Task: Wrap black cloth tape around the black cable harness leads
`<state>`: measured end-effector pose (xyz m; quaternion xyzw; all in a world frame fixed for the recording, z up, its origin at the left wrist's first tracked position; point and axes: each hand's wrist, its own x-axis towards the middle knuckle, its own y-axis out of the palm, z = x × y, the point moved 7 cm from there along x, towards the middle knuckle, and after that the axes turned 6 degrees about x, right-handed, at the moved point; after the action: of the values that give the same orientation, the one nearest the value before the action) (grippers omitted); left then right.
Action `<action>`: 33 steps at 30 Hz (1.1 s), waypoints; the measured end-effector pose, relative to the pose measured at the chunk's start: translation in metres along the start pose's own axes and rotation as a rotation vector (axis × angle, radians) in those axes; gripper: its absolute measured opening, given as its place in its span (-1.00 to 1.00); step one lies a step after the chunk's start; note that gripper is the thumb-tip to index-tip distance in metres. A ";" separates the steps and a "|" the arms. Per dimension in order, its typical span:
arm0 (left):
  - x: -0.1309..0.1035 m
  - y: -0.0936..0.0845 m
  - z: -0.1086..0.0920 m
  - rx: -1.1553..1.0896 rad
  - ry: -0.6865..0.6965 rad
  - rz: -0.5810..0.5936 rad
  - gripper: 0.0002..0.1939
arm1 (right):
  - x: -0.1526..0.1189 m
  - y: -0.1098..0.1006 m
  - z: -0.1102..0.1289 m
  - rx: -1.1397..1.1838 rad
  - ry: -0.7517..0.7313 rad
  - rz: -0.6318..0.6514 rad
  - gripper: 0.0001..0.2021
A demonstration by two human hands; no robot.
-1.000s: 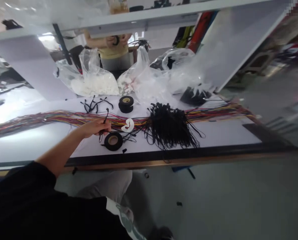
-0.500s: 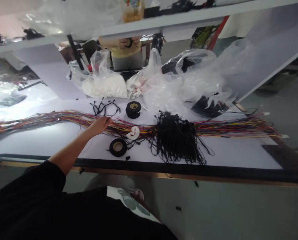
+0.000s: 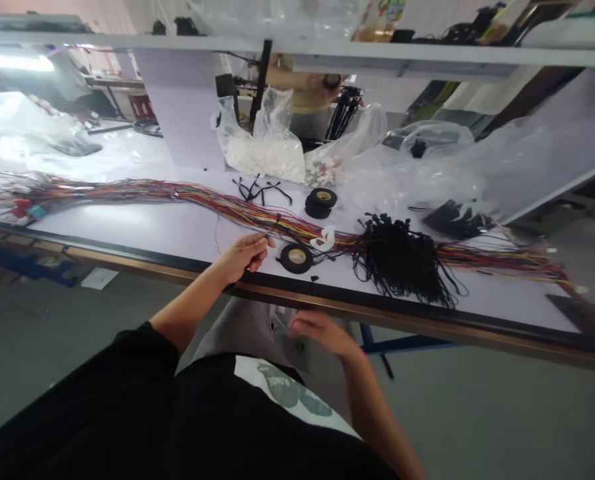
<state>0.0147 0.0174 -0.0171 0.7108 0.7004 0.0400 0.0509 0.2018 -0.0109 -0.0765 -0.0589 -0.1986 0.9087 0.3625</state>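
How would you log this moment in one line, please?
left hand: beside black tape roll, grip unclear; right hand: off table; wire bundle: along table

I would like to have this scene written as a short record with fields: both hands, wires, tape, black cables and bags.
Left hand: at the front edge of the table, fingers curled; whether it holds something small is unclear
Right hand: below the table edge, blurred
Wire bundle: long, multicoloured, lying along the table
Flat tape roll: black, right of the left hand
Stacked tape rolls: black, behind the wire bundle
Black cables: large pile across the wire bundle
Clear bags: at the back, one holding white pieces
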 end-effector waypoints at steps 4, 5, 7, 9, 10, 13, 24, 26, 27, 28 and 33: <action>-0.010 0.006 0.003 0.036 0.019 0.078 -0.68 | 0.034 -0.052 0.048 -0.517 -0.098 -0.401 -0.77; -0.011 0.007 0.005 0.047 0.013 0.083 -0.68 | 0.047 -0.052 0.053 -0.668 -0.097 -0.390 -0.76; -0.011 0.007 0.009 0.043 0.013 0.081 -0.68 | 0.074 -0.045 0.050 -0.880 -0.031 -0.301 -0.73; -0.010 0.006 0.012 0.005 0.031 0.061 -0.68 | 0.091 -0.038 0.040 -0.979 0.033 -0.244 -0.80; -0.009 0.005 0.013 -0.017 0.043 0.043 -0.70 | 0.094 -0.038 0.035 -0.975 0.054 -0.261 -0.81; -0.007 0.001 0.015 -0.037 0.079 -0.022 -0.77 | 0.083 -0.049 0.032 -0.762 0.069 -0.430 -0.75; -0.022 0.009 -0.013 0.301 0.283 -0.140 -0.83 | 0.045 -0.027 0.083 -0.291 -0.030 -0.411 -0.73; -0.024 0.012 -0.014 0.266 0.283 -0.126 -0.84 | 0.047 -0.024 0.082 -0.300 -0.020 -0.399 -0.73; -0.025 0.013 -0.014 0.245 0.283 -0.124 -0.85 | 0.047 -0.024 0.082 -0.306 -0.016 -0.399 -0.73; -0.026 0.013 -0.014 0.226 0.282 -0.126 -0.85 | 0.047 -0.024 0.081 -0.312 -0.013 -0.402 -0.72; -0.030 0.015 -0.013 0.141 0.284 -0.160 -0.86 | 0.045 -0.021 0.085 -0.356 -0.035 -0.399 -0.69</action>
<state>0.0269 -0.0124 -0.0019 0.6418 0.7560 0.0864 -0.0955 0.1611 0.0068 0.0112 -0.0657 -0.3691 0.7710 0.5148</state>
